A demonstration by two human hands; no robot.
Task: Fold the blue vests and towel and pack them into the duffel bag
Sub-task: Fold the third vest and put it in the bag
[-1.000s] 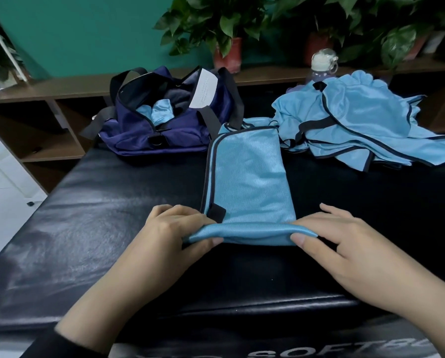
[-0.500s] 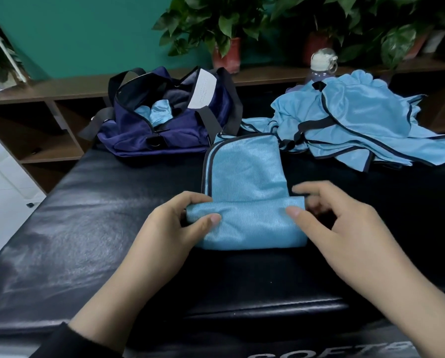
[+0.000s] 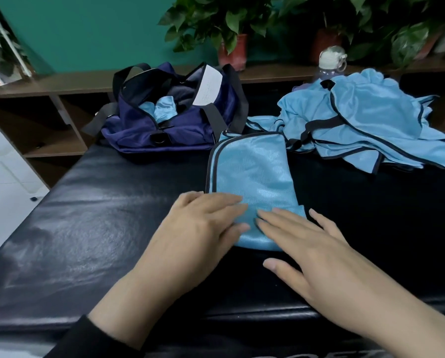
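Note:
A light blue vest with black trim point(image 3: 252, 174) lies folded into a narrow strip on the black padded table point(image 3: 92, 228), its near end turned over onto itself. My left hand point(image 3: 200, 228) and my right hand point(image 3: 309, 249) both press flat on that turned-over end, fingers straight. Behind it stands the open navy duffel bag point(image 3: 169, 130) with a blue garment point(image 3: 162, 109) showing inside. A loose pile of blue vests point(image 3: 371, 125) lies at the back right of the table.
A brown shelf unit point(image 3: 48, 120) runs behind the table under a green wall. Potted plants point(image 3: 231, 27) stand on its top. A bottle with a white cap point(image 3: 331, 63) rises behind the pile. White floor shows at the left.
My hands lifted the vest's near end, rolled it away from me over the strip, and let go. Both now press flat on the fold.

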